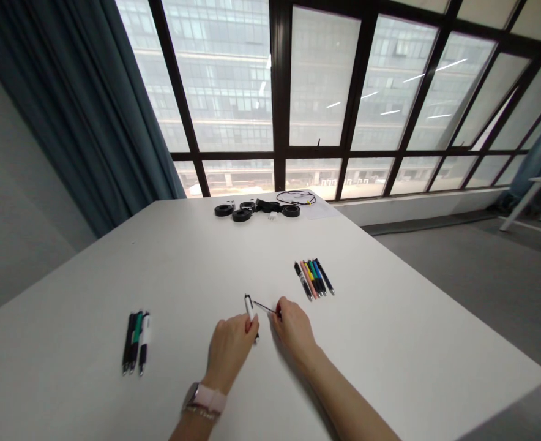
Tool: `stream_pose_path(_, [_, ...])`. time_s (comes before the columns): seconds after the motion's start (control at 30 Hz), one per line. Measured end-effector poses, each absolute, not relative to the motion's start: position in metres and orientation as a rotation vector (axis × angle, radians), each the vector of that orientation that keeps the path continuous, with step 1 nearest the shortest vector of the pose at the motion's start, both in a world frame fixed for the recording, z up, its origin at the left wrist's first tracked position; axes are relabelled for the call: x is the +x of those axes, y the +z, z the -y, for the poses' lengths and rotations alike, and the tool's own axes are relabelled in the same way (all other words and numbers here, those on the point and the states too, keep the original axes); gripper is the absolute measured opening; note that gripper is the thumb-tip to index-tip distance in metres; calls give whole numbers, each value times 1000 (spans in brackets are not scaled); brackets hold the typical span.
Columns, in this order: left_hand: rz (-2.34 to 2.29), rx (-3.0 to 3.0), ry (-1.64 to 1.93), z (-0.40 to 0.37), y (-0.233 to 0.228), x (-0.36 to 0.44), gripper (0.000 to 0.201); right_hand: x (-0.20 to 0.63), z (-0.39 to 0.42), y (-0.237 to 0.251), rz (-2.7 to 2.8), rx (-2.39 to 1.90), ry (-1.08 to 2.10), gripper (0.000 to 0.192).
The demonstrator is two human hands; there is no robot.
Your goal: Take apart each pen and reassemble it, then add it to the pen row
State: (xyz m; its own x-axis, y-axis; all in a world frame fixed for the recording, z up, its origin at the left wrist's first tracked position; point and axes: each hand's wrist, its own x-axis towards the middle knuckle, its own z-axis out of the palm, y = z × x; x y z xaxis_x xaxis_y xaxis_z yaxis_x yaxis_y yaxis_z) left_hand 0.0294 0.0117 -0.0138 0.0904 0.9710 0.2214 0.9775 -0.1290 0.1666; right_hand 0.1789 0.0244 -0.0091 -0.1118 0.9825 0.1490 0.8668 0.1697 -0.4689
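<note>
Near the middle of the table, a white pen with a black clip and dark ends is pinched between the thumb and fingers of my left hand. My right hand is closed on a thin dark rod, slim like a pen refill. The rod's far end points left and lies close to the pen's clip; whether they touch I cannot tell. Beyond my right hand, several pens in different colours lie side by side. Left of my left hand is another group of pens, black, green and white.
The white table bears several black rolls, a small white item and a coiled black cable at its far end. Windows stand behind it, with a blue curtain at left. The table's right edge borders the grey floor.
</note>
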Motion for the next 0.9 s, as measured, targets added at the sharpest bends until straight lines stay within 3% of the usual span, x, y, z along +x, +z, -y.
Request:
stream_pose_path(0.27, [1988,-2287,-386,-12,-12,31,46,176,-24,-7,2106,-1741,207,7])
stream_pose_path(0.9, [1935,-2267,-346,-12,-14,28,48,176,-24,-9,2041,-1796,330,9])
